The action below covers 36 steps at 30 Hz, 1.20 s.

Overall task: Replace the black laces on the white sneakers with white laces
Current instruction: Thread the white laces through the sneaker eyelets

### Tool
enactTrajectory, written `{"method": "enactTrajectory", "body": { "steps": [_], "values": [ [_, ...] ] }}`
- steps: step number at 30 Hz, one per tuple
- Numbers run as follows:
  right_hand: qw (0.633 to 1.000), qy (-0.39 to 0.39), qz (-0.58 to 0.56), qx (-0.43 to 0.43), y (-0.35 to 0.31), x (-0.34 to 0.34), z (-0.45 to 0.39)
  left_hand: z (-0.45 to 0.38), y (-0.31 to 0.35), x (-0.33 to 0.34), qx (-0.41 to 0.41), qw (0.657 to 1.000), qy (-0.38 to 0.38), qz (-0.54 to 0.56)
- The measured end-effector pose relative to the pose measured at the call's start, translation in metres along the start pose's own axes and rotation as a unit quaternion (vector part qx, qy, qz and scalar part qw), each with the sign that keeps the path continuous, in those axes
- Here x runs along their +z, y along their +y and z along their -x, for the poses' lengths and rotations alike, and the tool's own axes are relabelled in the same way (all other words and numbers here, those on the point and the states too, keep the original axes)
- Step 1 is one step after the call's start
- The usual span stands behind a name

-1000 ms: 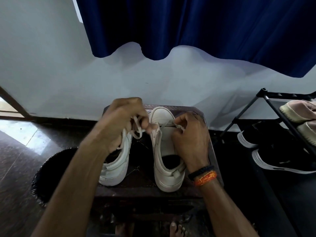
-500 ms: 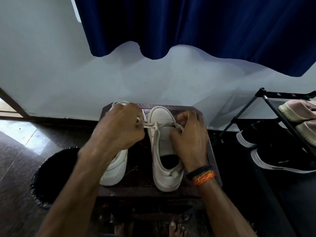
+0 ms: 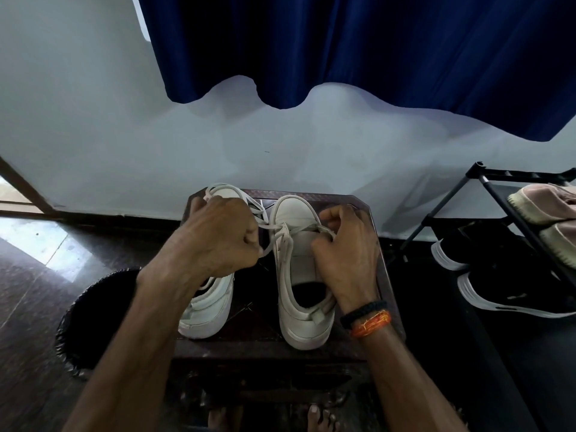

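Observation:
Two white sneakers stand side by side on a dark stool (image 3: 378,263), heels toward me. The right sneaker (image 3: 300,269) has a white lace (image 3: 282,229) crossing its front eyelets. My left hand (image 3: 218,235) grips one end of that lace and holds it to the left, above the left sneaker (image 3: 208,310), which it partly hides. My right hand (image 3: 346,254) rests on the right sneaker's side and pinches the lace's other end at the eyelets. No black lace shows.
A dark round bin (image 3: 90,319) stands on the floor left of the stool. A black shoe rack (image 3: 511,213) at the right carries pale and black shoes. A blue curtain (image 3: 358,48) hangs over the wall behind. My bare feet show below the stool.
My left hand has dropped from above the sneakers and pulled the lace end out to the left, so the lace now lies taut across the right sneaker. My right hand has stayed at the eyelets.

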State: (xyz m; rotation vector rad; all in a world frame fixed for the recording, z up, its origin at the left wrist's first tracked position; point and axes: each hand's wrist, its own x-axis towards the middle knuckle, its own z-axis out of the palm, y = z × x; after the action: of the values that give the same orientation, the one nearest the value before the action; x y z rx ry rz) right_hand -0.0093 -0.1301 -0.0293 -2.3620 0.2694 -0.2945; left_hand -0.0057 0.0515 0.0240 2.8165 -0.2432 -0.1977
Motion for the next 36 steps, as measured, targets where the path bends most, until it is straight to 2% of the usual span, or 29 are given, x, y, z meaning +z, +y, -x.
{"method": "enactTrajectory", "body": {
  "steps": [5, 9, 10, 12, 15, 22, 25, 29, 31, 33, 36],
  "values": [
    [1.0, 0.003, 0.003, -0.007, -0.001, 0.002, 0.001, -0.007, -0.001, 0.008, 0.034, 0.999, -0.003, 0.017],
    [1.0, -0.001, 0.017, -0.006, -0.001, 0.0, 0.001, -0.017, -0.009, 0.007, 0.006, 0.985, 0.161, 0.056],
    [1.0, -0.002, 0.019, -0.006, -0.002, -0.001, 0.002, -0.021, -0.011, 0.008, 0.007, 0.984, 0.174, 0.04],
    [1.0, -0.004, 0.019, -0.005, -0.003, -0.003, 0.003, -0.027, -0.014, 0.013, 0.021, 0.991, 0.135, 0.001],
    [1.0, -0.008, 0.02, -0.004, -0.005, -0.003, 0.004, -0.03, -0.008, 0.019, 0.064, 0.995, 0.082, 0.001],
    [1.0, -0.006, 0.021, -0.005, -0.005, -0.002, 0.004, -0.032, -0.005, 0.021, 0.06, 0.995, 0.079, -0.012],
    [1.0, -0.008, 0.02, -0.007, -0.005, -0.002, 0.004, -0.03, -0.006, 0.007, 0.061, 0.992, 0.094, 0.049],
    [1.0, -0.017, 0.021, -0.002, -0.004, -0.002, 0.004, -0.015, -0.004, -0.022, 0.043, 0.971, 0.161, 0.173],
    [1.0, -0.008, 0.023, -0.019, -0.003, 0.0, 0.004, -0.009, -0.004, -0.031, 0.028, 0.941, 0.209, 0.265],
    [0.998, 0.022, 0.025, -0.06, -0.006, 0.0, 0.005, -0.005, -0.001, -0.036, 0.037, 0.899, 0.218, 0.377],
    [0.982, 0.087, -0.049, -0.16, -0.025, -0.01, 0.01, -0.003, 0.011, -0.035, 0.052, 0.851, 0.14, 0.504]
  ]
}}
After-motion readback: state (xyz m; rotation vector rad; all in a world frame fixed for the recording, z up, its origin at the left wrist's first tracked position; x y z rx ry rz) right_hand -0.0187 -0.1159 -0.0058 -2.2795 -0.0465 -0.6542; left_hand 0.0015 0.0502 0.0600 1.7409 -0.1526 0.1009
